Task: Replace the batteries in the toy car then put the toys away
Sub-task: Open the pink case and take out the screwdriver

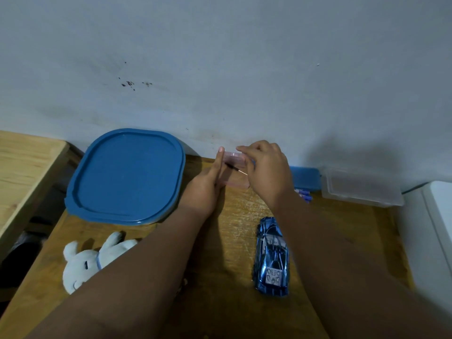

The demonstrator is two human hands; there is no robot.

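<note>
Head view | step, likely: opening pink box [236, 183] for the screwdriver [232, 166]; left hand [203, 189] flat against its side; right hand [266, 172] pinching its lid | toy car [271, 255] on table [234, 216] beside right forearm | next: lift lid; take tool

Dim, bluish light; soft shadows on the wall [342, 148], wide-angle bending at the edges, slight overall softness.

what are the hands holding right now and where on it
A small pink box: the right hand grips its top edge near the right end, while the left hand presses straight fingers against its left end.
</note>
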